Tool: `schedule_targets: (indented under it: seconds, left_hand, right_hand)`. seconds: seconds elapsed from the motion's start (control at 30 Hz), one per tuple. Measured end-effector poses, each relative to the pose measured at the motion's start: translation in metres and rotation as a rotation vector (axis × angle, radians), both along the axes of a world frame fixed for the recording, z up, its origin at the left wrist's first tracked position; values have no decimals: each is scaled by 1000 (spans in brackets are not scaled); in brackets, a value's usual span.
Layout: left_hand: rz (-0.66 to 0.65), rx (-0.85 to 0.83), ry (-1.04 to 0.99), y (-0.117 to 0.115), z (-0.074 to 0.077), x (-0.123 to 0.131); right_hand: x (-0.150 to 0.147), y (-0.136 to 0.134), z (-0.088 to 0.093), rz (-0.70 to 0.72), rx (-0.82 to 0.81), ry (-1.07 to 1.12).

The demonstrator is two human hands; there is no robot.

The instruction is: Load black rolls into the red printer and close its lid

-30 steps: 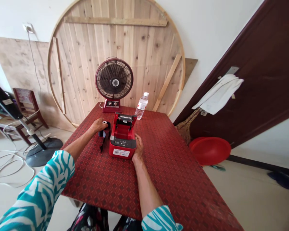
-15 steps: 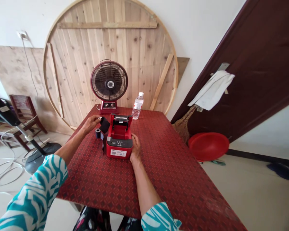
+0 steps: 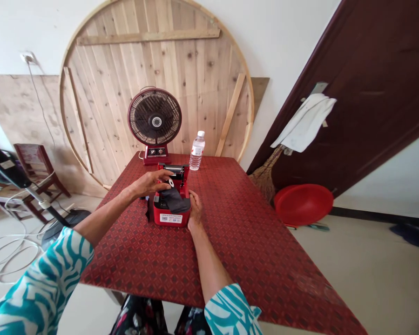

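Two hands: the left hand (image 3: pixel 150 183) and the right hand (image 3: pixel 195 209), both at the printer (image 3: pixel 170 217).
Grip, left: fingers closed on a ribbon roll (image 3: pixel 171 183), held just above the printer's open bay.
Grip, right: fingers loosely stretched, lying flat against the printer's right side, clasping nothing.
Ribbon roll: pale core showing at the fingertips; a dark strip (image 3: pixel 177 201) hangs from it and drapes over the printer's front.
Printer: red, lid tipped up and back, label on its front face, standing on the table (image 3: pixel 251 242) towards its far end.
Table: covered in a red patterned cloth.
Behind the printer: a red fan (image 3: pixel 155 122) and a water bottle (image 3: pixel 197 151), both upright near the far edge, apart from the hands.
Wall: a big round wooden board (image 3: pixel 195 60) leans behind the fan.
Right of the table: a red basin (image 3: pixel 303 204) on the floor; a pale cloth (image 3: pixel 307 121) hangs on the dark door (image 3: pixel 377 102).
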State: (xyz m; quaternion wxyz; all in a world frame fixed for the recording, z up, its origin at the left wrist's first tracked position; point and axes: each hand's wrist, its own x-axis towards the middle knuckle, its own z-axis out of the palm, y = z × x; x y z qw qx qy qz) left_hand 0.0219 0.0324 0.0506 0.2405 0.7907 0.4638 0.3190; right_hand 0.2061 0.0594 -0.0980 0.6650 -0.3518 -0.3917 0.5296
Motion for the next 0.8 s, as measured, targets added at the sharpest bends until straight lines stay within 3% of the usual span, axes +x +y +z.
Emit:
schedule_targets:
  seconds: [0.2,0.37,0.67,0.8]
  left_hand:
    - [63,-72,341,27,-12,29]
    - [-22,-135,484,36,-11,47]
    - [-36,-122,193,30,-16,37]
    - [-19,-141,163,30,-23,37]
  right_hand:
    - [-1,1,-1,-5,-32,-16]
    - [-1,4,-4,-13,0,-47]
    - [0,3,-3,-10,6,-46]
    - [0,2,-2,-2,2,-39]
